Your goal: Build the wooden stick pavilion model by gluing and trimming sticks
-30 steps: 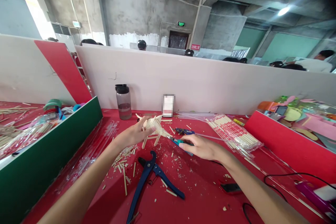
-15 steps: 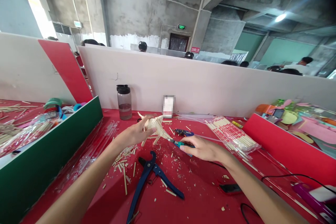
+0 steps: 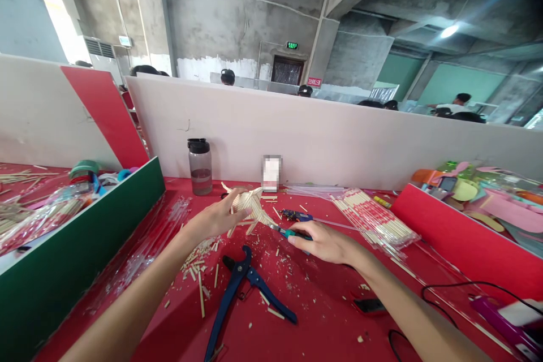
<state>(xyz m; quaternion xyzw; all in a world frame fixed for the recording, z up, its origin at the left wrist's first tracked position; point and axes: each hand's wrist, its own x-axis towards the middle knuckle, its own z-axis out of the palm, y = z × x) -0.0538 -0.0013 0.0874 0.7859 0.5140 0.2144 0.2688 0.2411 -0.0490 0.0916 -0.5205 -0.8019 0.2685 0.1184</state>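
My left hand (image 3: 221, 214) grips a small model made of pale wooden sticks (image 3: 251, 203), with the thumb over its near side. The model has a curved body, stick legs and a narrow end pointing right. My right hand (image 3: 320, 240) is closed around a slim teal-handled tool (image 3: 291, 233); its metal tip meets the model's narrow right end. The tool's exact kind is hard to make out. A blue hot glue gun (image 3: 297, 215) lies just behind my right hand. Nearer to me rests a blue-handled cutter (image 3: 241, 280), its handles spread.
Stick offcuts (image 3: 202, 293) litter the red table (image 3: 314, 317). A water bottle (image 3: 199, 167) and an upright phone-like object with a blurred screen (image 3: 271, 173) stand by the white partition (image 3: 339, 141). Bagged sticks (image 3: 379, 218) lie right. Green (image 3: 85, 260) and red dividers (image 3: 466, 243) flank the space.
Both hands keep their hold, and the tool tip stays at the model's right end. The right hand has shifted very slightly left. A person in the far background has moved left.
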